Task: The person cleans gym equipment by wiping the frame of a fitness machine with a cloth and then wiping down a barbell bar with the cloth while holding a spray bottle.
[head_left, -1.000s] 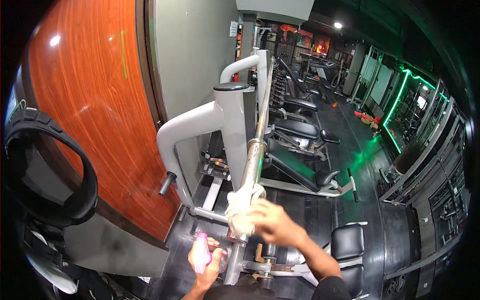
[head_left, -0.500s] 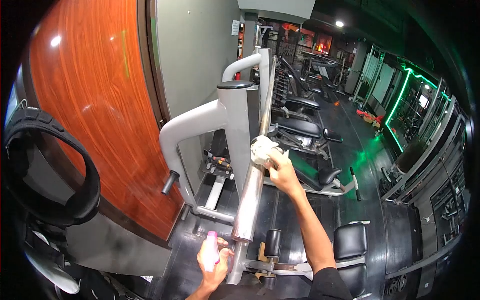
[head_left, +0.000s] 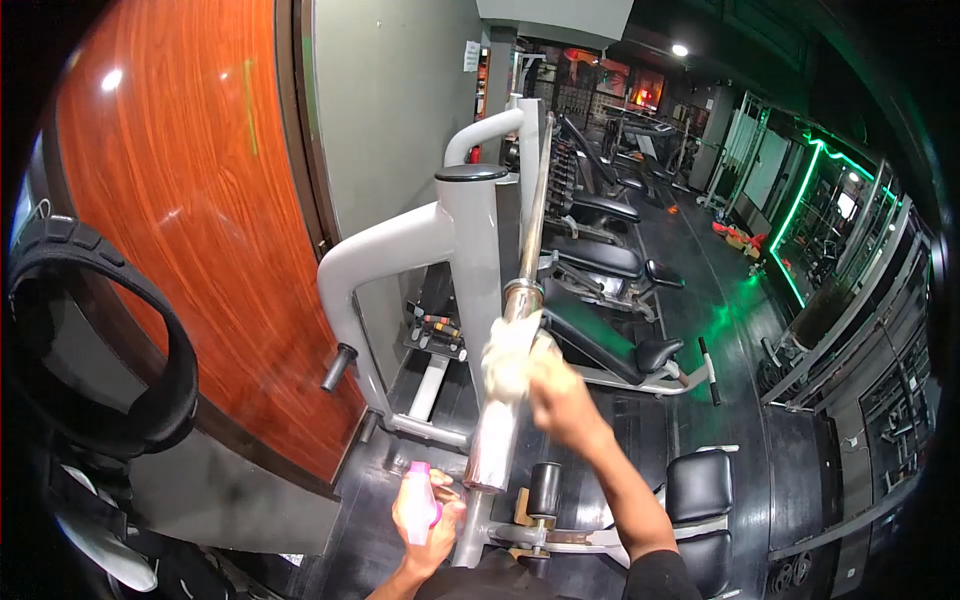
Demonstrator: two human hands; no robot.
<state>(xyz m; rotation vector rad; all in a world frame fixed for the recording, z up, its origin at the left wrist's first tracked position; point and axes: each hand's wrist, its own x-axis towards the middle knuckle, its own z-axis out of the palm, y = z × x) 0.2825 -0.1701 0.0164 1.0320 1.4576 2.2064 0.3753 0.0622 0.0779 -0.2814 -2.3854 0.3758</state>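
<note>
We look down a long steel barbell (head_left: pixel 536 225) that lies across a light grey, tubular metal rack (head_left: pixel 475 260) in a dim gym. Its thick, shiny, cylindrical end sleeve (head_left: pixel 492 450) points toward us, with a ringed collar (head_left: pixel 523 290) farther along.

The right hand (head_left: pixel 563 400) reaches in from the lower right, a black sleeve (head_left: pixel 662 577) at its arm. Its grip is closed on a crumpled, cream-white cloth (head_left: pixel 508 365), which sits against the end sleeve, just our side of the collar. The fingers are blurred, so we cannot make out each one.

Low and to the left of the end sleeve, the left hand (head_left: pixel 443 535) is wrapped around a small, whitish plastic bottle with a pink top (head_left: pixel 419 512); its grip is closed around the bottle, held upright and apart from the bar.

Around them we find a glossy reddish wood panel (head_left: pixel 180 220) at left, black padded benches (head_left: pixel 598 257) beyond, and a glowing green light strip (head_left: pixel 793 212) at right.
</note>
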